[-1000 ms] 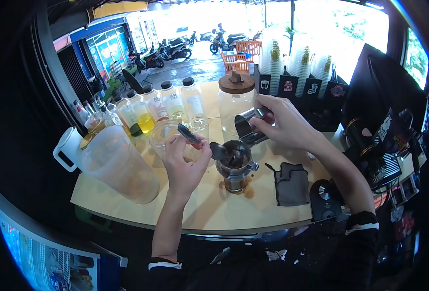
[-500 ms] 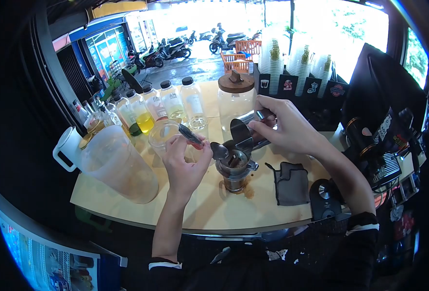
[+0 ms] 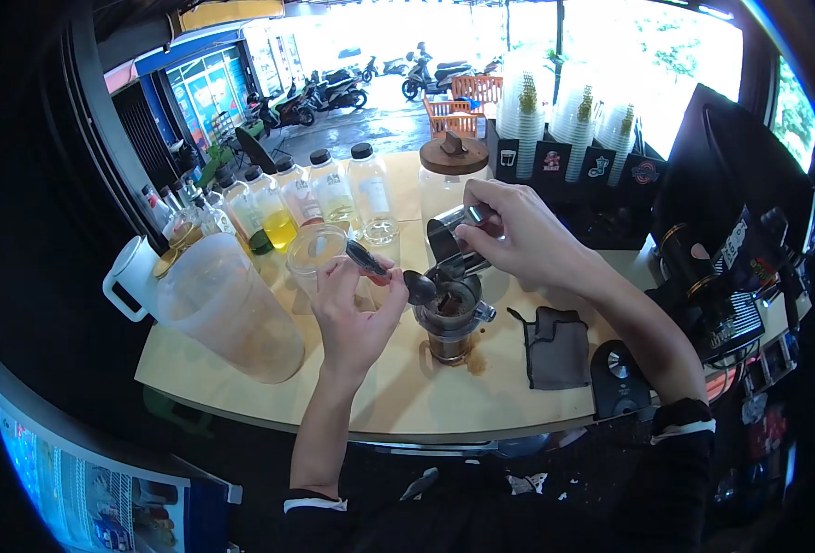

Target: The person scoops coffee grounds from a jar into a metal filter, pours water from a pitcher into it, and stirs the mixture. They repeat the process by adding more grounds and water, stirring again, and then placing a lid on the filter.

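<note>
My left hand [image 3: 357, 304] pinches a spoon [image 3: 419, 288], its dark handle rising past the fingertips and its bowl at the rim of a small handled jug [image 3: 446, 346]. Brown, frothy-looking liquid sits in the jug, which stands upright on the counter. My right hand [image 3: 523, 226] is closed around the handle of a metal pitcher [image 3: 444, 244]. The pitcher is tilted, its mouth low over the jug. Brown spill and a few drops mark the counter beside the jug.
A dark folded cloth [image 3: 557, 350] lies right of the jug. At left stand a large frosted pitcher [image 3: 232, 313], a clear tub [image 3: 315, 249] and several bottles [image 3: 326, 189]. Behind are a wooden-lidded jar [image 3: 454, 157] and stacked plastic cups [image 3: 573, 129]; a black device [image 3: 621, 378] sits right.
My right hand has brought the metal pitcher slightly left and tipped it further down over the jug. My left hand keeps the spoon at the rim; the view has shifted slightly.
</note>
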The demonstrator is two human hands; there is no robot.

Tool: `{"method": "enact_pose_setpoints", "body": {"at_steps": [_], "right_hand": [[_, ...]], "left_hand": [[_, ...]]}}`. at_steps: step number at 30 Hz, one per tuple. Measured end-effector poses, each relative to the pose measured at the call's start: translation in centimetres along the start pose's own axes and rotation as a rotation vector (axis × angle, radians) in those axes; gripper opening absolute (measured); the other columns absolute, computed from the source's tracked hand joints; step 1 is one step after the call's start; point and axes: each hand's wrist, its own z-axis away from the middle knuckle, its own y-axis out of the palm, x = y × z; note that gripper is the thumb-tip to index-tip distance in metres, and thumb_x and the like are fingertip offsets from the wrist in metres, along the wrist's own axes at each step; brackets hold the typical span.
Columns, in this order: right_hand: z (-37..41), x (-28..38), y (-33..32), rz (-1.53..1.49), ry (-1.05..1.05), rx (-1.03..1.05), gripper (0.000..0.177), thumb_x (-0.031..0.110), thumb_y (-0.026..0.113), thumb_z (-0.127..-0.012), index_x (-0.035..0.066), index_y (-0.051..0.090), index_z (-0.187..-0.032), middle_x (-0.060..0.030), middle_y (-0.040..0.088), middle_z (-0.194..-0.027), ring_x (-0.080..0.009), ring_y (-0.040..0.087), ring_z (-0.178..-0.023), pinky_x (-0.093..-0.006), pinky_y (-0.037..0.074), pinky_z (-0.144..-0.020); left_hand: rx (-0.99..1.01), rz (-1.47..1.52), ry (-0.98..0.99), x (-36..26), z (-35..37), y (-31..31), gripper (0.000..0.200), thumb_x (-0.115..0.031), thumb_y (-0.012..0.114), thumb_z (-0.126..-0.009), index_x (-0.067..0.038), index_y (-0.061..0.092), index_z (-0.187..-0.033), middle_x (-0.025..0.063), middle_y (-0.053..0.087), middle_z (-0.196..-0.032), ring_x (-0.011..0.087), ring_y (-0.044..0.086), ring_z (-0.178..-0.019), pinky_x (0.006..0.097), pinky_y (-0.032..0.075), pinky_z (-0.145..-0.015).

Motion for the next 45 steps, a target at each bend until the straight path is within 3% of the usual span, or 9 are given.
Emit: {"method": "enact_pose_setpoints", "body": {"at_steps": [6, 16, 25, 27, 28, 30, 31, 36, 45], "right_hand": [[0.2, -1.0, 0.0, -0.060, 0.046, -0.011, 0.023, 0.007, 0.065, -0.084, -0.004, 0.044, -0.082, -0.0125, 0.052, -0.069, -0.0144, 0.059, -0.062, -0.0297, 0.047, -0.056], [1.5, -1.3, -1.1, 0.060, 0.028, -0.043, 0.023, 0.006, 0.064, -0.084, -0.003, 0.043, -0.081, -0.0131, 0.053, -0.070, -0.0152, 0.062, -0.065, -0.0307, 0.047, -0.055], [2.3, -0.6, -1.5, -0.060, 0.091, -0.039, 0.026, 0.008, 0.065, -0.085, -0.001, 0.041, -0.079, -0.0098, 0.047, -0.065, -0.0138, 0.051, -0.057, -0.0302, 0.038, -0.053], [2.2, 0.2, -1.9, -0.035, 0.143, 0.022, 0.019, 0.007, 0.064, -0.082, -0.004, 0.048, -0.085, -0.0162, 0.056, -0.073, -0.0255, 0.059, -0.066, -0.0367, 0.046, -0.061], [2.2, 0.2, -1.7, -0.036, 0.143, 0.021, 0.019, 0.007, 0.064, -0.082, -0.004, 0.048, -0.085, -0.0162, 0.056, -0.073, -0.0255, 0.059, -0.066, -0.0367, 0.046, -0.061], [2.3, 0.3, -1.4, -0.048, 0.097, -0.012, 0.028, 0.010, 0.065, -0.085, 0.000, 0.040, -0.077, -0.0072, 0.041, -0.062, -0.0141, 0.045, -0.058, -0.0313, 0.036, -0.054], [2.3, 0.4, -1.4, -0.049, 0.096, -0.013, 0.028, 0.010, 0.065, -0.085, 0.000, 0.040, -0.077, -0.0072, 0.041, -0.062, -0.0141, 0.045, -0.058, -0.0313, 0.036, -0.054], [2.3, 0.5, -1.3, 0.016, 0.043, -0.007, 0.027, 0.015, 0.065, -0.085, 0.001, 0.043, -0.077, -0.0077, 0.044, -0.066, -0.0211, 0.044, -0.064, -0.0358, 0.036, -0.066], [2.2, 0.1, -1.0, 0.016, 0.048, -0.044, 0.023, 0.016, 0.065, -0.085, 0.001, 0.047, -0.081, -0.0082, 0.047, -0.071, -0.0209, 0.045, -0.067, -0.0351, 0.038, -0.071]], "left_hand": [[0.008, 0.015, 0.000, 0.0, 0.0, 0.1, 0.013, -0.005, 0.073, -0.072, -0.006, 0.065, -0.082, 0.0027, 0.063, -0.073, 0.0202, 0.056, -0.080, 0.0339, 0.044, -0.078], [0.016, 0.023, 0.004, 0.2, -0.1, 0.6, 0.013, -0.006, 0.073, -0.073, -0.006, 0.064, -0.082, 0.0027, 0.062, -0.073, 0.0199, 0.057, -0.078, 0.0342, 0.043, -0.078], [0.012, 0.014, 0.024, 0.1, -0.1, 0.8, 0.013, -0.007, 0.072, -0.074, -0.007, 0.064, -0.084, 0.0029, 0.062, -0.072, 0.0199, 0.057, -0.077, 0.0344, 0.043, -0.078], [0.013, 0.019, 0.024, 0.1, -0.1, 0.9, 0.013, -0.007, 0.073, -0.074, -0.007, 0.064, -0.084, 0.0030, 0.062, -0.072, 0.0200, 0.057, -0.077, 0.0344, 0.043, -0.078], [0.016, 0.005, 0.036, 0.0, -0.1, 0.9, 0.013, -0.007, 0.073, -0.074, -0.007, 0.065, -0.085, 0.0032, 0.062, -0.072, 0.0203, 0.057, -0.077, 0.0343, 0.043, -0.077], [0.020, -0.009, 0.048, 0.0, -0.1, 0.9, 0.014, -0.007, 0.073, -0.074, -0.007, 0.065, -0.085, 0.0033, 0.062, -0.072, 0.0205, 0.057, -0.077, 0.0343, 0.043, -0.077], [0.020, -0.020, 0.059, 0.0, -0.1, 0.9, 0.014, -0.007, 0.073, -0.074, -0.007, 0.065, -0.086, 0.0034, 0.062, -0.072, 0.0208, 0.057, -0.077, 0.0342, 0.043, -0.077], [0.023, -0.037, 0.090, 0.0, -0.1, 1.1, 0.015, -0.007, 0.074, -0.075, -0.008, 0.065, -0.087, 0.0035, 0.062, -0.072, 0.0211, 0.057, -0.075, 0.0341, 0.043, -0.076], [0.033, -0.046, 0.097, -0.2, -0.1, 1.3, 0.015, -0.008, 0.074, -0.075, -0.007, 0.066, -0.087, 0.0038, 0.063, -0.073, 0.0218, 0.058, -0.075, 0.0342, 0.043, -0.076]]}}
